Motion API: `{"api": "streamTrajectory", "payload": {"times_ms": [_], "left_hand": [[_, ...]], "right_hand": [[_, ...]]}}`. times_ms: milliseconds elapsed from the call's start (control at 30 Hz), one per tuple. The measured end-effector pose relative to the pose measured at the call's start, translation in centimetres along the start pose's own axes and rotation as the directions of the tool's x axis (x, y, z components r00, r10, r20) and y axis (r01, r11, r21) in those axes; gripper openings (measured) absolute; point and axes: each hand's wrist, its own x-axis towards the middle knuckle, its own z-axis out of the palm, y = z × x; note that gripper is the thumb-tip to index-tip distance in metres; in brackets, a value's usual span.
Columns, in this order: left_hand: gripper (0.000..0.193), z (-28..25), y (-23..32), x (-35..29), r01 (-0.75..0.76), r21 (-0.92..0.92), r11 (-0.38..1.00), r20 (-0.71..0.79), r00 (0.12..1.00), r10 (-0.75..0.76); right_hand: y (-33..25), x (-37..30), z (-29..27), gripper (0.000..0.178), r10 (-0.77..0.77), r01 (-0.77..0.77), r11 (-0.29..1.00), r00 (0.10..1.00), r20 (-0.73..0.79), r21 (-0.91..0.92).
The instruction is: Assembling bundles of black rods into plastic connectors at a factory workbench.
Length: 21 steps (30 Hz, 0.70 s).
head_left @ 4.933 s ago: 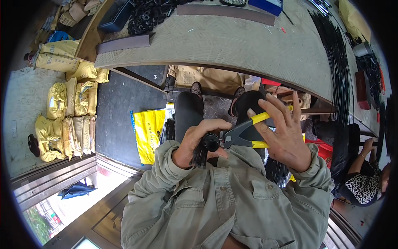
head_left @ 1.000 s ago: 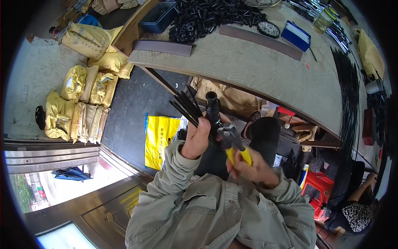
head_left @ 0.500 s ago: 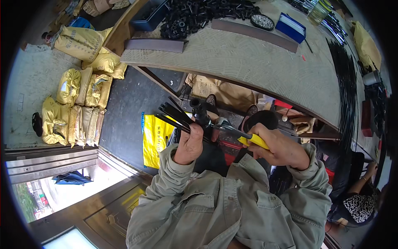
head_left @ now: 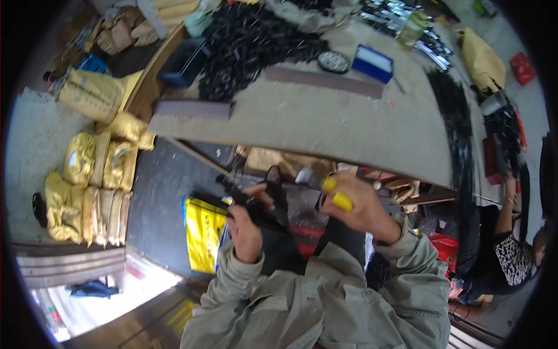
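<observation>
My left hand (head_left: pixel 246 235) is closed around a bundle of thin black rods (head_left: pixel 208 200), which point up to the left over my lap. A dark tubular piece (head_left: pixel 228 186) shows at the top of that grip, blurred by motion. To the right, apart from the rods, my right hand (head_left: pixel 367 205) grips pliers by their yellow handles (head_left: pixel 342 202). The jaws of the pliers are hidden or too smeared to make out. Both hands are below the near edge of the workbench (head_left: pixel 302 131).
On the bench lie a heap of black parts (head_left: pixel 256 43), a blue box (head_left: pixel 372 64), a round dish of small pieces (head_left: pixel 333 61) and long black rods (head_left: pixel 454 116). Yellow sacks (head_left: pixel 79 160) are stacked at left. Another person (head_left: pixel 503 262) sits at far right.
The pliers have come away from the black tubular piece, and my right hand has swung up. My left hand has moved left and down with the rods. The view has shifted.
</observation>
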Motion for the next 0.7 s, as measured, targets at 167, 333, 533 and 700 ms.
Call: {"api": "streamTrajectory", "payload": {"times_ms": [167,333,533,700], "left_hand": [[0.053,-0.3,-1.9,-2.0,-0.03,-0.086,0.996,0.145,0.988,0.043],[0.051,0.6,-1.6,-2.7,-0.024,-0.039,0.999,0.304,0.952,0.035],[0.061,-0.3,-2.2,-2.4,-0.031,0.022,0.999,0.354,0.935,0.022],[0.067,-0.8,-2.5,-1.4,-0.011,0.025,1.0,0.353,0.936,0.002]], "right_hand": [[9.6,8.8,-4.7,0.013,0.379,-0.42,0.9,0.886,-0.265,-0.115],[18.3,16.0,-4.4,0.013,0.336,-0.47,0.577,0.882,-0.33,-0.668],[21.8,18.6,-2.6,0.013,0.384,-0.404,0.436,0.892,-0.24,-0.805],[22.4,19.0,-1.4,0.013,0.383,-0.387,0.451,0.898,-0.217,-0.805]]}}
